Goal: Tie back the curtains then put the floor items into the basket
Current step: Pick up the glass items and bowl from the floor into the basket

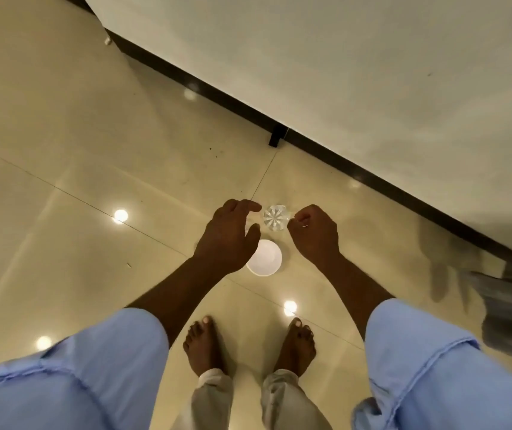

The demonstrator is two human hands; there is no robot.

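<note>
Hands hovered above the tiled floor (62, 150): left hand (228, 235) spread-fingered over a white cup (265, 259), right hand (315, 234) pinching a clear glass (275, 217) at its rim.

We see the glass (275, 217) standing on the floor (77, 156) between our left hand (228, 235) and right hand (313, 232), with the cup (266, 257) just nearer, partly under the left hand. Our two feet (205, 347) stand nearer still, below the cup. Farther off, the wall (341, 63) and its skirting (217, 91) run from far left to near right, and fabric (509, 308) lies at the right edge.
</note>
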